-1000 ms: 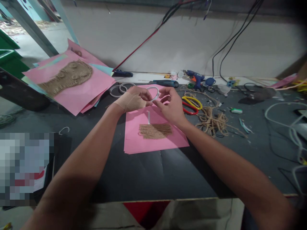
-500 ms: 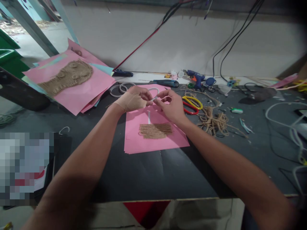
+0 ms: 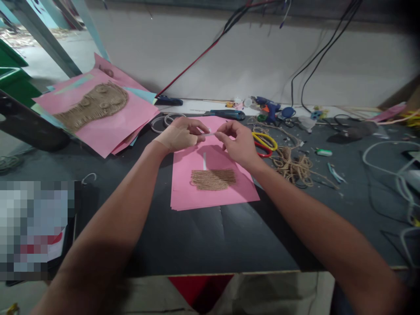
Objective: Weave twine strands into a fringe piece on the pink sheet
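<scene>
Above the upper part of a pink paper sheet [image 3: 183,192], a short white cord [image 3: 210,134] stretches between my two hands. My left hand [image 3: 182,135] pinches its left end between thumb and fingers. The right end sits in the closed fingertips of my right hand [image 3: 239,142]. Below them on the sheet lies a block of brown twine rows [image 3: 213,180], with a narrow white strip [image 3: 204,161] standing upright from its top edge. Coiled white cord [image 3: 159,124] rests beside my left hand. Scissors [image 3: 267,142] with red and yellow handles lie partly behind my right hand.
Loose brown twine [image 3: 290,166] lies tangled to the right. A blue glue gun [image 3: 271,109] and a utility knife [image 3: 226,114] are along the back. Pink sheets [image 3: 108,135] bearing a twine shape are stacked at left, near a dark cylinder [image 3: 29,124].
My right hand has shifted slightly right, and the gap between the two sets of fingertips is wider. The curved white loop behind the fingers no longer shows.
</scene>
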`<state>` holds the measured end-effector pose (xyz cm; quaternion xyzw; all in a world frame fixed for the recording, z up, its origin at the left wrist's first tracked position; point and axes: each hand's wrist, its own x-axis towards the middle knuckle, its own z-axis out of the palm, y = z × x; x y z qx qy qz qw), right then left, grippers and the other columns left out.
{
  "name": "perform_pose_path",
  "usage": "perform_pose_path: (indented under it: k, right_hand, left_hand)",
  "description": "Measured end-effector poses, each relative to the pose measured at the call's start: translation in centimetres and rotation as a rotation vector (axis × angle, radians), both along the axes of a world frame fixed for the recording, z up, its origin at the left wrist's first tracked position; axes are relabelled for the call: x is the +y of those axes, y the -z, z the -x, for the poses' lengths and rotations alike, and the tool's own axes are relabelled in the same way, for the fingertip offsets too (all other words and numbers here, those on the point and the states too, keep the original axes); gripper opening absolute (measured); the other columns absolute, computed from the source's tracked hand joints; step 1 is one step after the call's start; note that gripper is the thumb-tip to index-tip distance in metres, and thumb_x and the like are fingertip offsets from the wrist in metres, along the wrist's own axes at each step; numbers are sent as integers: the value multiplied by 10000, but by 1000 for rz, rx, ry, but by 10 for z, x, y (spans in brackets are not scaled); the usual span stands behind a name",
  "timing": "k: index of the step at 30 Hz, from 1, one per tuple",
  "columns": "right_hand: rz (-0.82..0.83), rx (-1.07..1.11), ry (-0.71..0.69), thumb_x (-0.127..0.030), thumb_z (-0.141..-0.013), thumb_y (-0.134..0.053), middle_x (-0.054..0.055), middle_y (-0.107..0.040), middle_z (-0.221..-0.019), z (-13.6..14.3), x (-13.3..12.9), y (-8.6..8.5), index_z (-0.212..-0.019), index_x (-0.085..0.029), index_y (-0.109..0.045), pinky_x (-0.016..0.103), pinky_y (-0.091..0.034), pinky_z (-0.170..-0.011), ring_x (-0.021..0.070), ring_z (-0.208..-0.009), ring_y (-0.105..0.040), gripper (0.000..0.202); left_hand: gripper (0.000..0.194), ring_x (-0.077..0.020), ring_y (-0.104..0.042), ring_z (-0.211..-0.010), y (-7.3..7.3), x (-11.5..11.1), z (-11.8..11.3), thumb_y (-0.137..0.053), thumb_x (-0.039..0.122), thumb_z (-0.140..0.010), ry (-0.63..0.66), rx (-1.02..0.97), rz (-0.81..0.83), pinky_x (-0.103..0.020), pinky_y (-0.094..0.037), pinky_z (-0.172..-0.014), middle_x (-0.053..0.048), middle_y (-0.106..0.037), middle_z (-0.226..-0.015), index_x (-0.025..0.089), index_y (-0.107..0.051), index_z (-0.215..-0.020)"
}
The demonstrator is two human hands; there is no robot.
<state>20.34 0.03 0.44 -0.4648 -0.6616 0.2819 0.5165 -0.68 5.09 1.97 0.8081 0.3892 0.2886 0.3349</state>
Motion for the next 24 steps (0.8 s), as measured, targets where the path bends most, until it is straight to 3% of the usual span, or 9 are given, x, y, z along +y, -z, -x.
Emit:
perform_pose_path:
  k: [8, 19, 24]
  right_hand:
    - [11, 45, -15, -283, -817, -733, 21, -627, -792, -4, -1, -7, -823, -190, -624, 293, -482, -555, 138, -677, -566, 143]
    - [46, 36, -30, -333, -821, -735, 30, -662, -841, -7, -5, 5, -845, -202, -625, 312, -513, -596, 154, -717, -595, 173]
    - [27, -5, 0, -380, -888, -645, 65, -711, -1000, -12, -11, -1, -1010, -213, -619, 326, -545, -606, 192, -816, -657, 208]
  left_hand:
    - [272, -152, -645, -638, 0, 0, 6, -755, 196, -737, 6, -134, 189, -297, -521, -622, -58, -722, -708, 154, -772, -1006]
    - [198, -151, -649, -639, 1, 1, 8, -769, 154, -710, -38, -128, 220, -294, -532, -624, -51, -711, -685, 152, -764, -908]
    - [165, -157, -669, -655, -3, -1, 8, -755, 168, -703, -35, -116, 221, -282, -532, -617, -52, -726, -705, 154, -760, -868]
